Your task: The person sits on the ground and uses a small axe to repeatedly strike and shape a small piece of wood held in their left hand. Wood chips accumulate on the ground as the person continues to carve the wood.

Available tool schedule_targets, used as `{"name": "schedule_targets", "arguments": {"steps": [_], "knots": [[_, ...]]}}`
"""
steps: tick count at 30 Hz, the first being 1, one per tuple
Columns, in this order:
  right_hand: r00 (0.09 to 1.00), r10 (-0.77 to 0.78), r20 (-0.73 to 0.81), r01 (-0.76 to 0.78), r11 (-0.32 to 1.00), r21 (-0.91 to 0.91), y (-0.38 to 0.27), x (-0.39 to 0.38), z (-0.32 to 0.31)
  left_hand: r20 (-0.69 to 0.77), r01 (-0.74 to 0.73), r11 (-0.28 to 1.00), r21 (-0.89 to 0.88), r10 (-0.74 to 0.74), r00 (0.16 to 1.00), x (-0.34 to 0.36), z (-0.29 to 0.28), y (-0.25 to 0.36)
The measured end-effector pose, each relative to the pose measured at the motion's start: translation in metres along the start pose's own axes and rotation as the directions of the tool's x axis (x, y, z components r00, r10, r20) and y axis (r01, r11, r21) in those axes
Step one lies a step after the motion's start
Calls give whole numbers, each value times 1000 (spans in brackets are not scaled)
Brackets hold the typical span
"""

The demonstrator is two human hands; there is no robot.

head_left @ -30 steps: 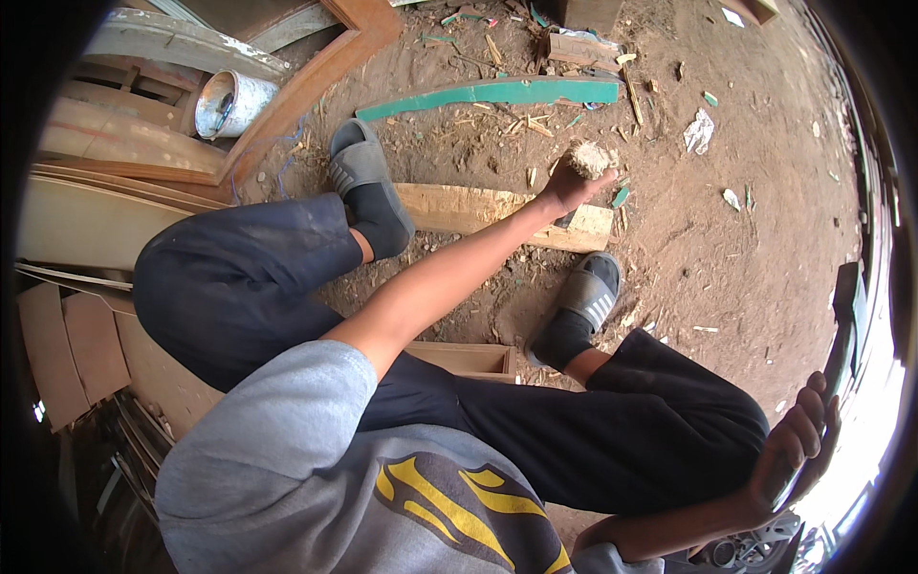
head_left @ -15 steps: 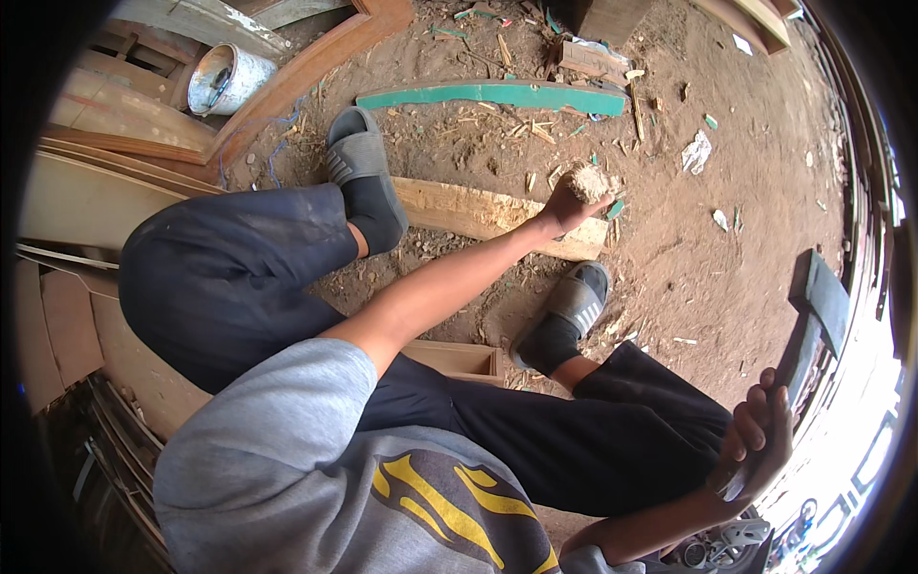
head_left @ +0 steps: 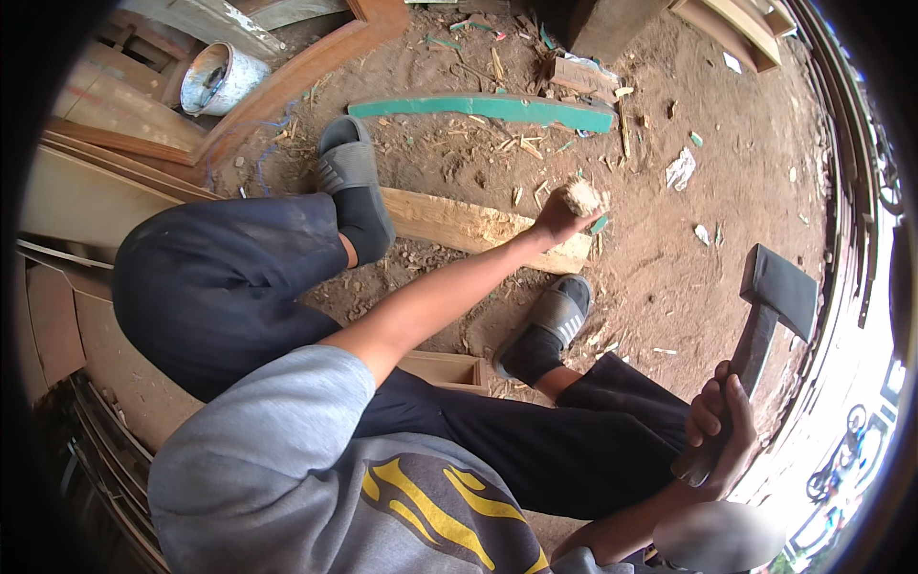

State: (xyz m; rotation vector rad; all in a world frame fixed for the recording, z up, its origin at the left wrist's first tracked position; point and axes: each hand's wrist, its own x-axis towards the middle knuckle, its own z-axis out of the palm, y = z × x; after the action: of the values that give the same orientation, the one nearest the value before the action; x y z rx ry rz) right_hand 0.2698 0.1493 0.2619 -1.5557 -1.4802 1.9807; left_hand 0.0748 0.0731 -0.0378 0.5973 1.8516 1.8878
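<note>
Out ahead, my left hand point(head_left: 557, 222) grips a piece of wood whose pale, splintered end point(head_left: 582, 199) points up past my fingers. The rest of that piece is hidden by the hand. Beneath it, a rough wooden plank point(head_left: 459, 220) lies on the dirt between my sandalled feet, its top face chipped. At the right, my right hand point(head_left: 719, 426) is closed round the dark handle of an axe point(head_left: 779, 292), with the head raised up and away from the wood.
A curved green-painted board point(head_left: 478, 107) lies beyond the plank, among scattered chips. A paint-stained bucket point(head_left: 225, 79) rests tilted by a wooden frame point(head_left: 287, 81) at the far left. A block of wood point(head_left: 612, 27) stands at the back. Boards point(head_left: 105, 206) lie left of my knee.
The axe and my right hand have shifted left in the picture, and the axe head has turned. My left hand keeps its hold on the wood. The whole view has shifted slightly.
</note>
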Motion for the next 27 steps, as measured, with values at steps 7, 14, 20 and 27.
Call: {"name": "schedule_targets", "arguments": {"steps": [7, 14, 20, 27], "knots": [[990, 50, 128, -20, 974, -225, 4, 18, 29, 40, 80, 996, -48, -78, 996, 5, 8, -2], [948, -252, 194, 303, 904, -302, -49, 4, 99, 37, 21, 1000, 1, -21, 999, 2, 0, 2], [784, -603, 148, 621, 766, -169, -80, 10, 146, 65, 57, 996, 74, -62, 996, 0, -9, 9], [960, 88, 265, 134, 688, -714, 54, 103, 110, -66, -184, 978, 101, 191, 979, 6, 10, 0]]}}
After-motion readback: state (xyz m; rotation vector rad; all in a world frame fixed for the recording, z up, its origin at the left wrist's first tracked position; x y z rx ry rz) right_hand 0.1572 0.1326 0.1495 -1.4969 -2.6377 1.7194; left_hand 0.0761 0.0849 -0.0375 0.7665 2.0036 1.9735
